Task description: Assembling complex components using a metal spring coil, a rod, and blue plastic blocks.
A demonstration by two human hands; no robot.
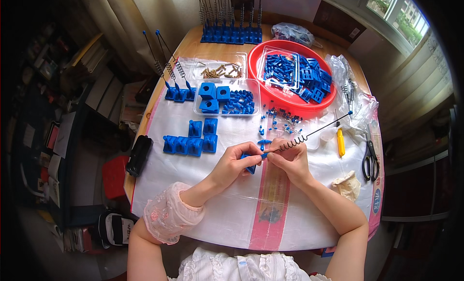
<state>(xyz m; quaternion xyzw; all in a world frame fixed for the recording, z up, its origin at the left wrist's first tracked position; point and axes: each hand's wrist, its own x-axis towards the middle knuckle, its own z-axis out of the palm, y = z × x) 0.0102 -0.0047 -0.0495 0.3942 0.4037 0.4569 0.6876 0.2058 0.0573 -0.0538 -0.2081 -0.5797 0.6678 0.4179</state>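
Observation:
My left hand [237,161] is closed on a blue plastic base [250,169], only partly visible under the fingers. Beside it, my right hand [291,163] pinches the lower end of a dark spring rod [294,142], close to a small blue piece between both hands' fingertips. From there the coil and straight rod slant up to the right, ending in a blue tip. Whether rod and base are joined is hidden by my fingers. Just beyond my fingertips lies a blue T-shaped part [264,142].
Several blue bases [195,146] stand at left, below a clear tub [197,107] of blue parts. Screws [222,71] fill another box. A red basin [256,90] holds blue pieces. On the right lie a yellow-handled tool [341,143], scissors [370,162] and a cloth [347,186].

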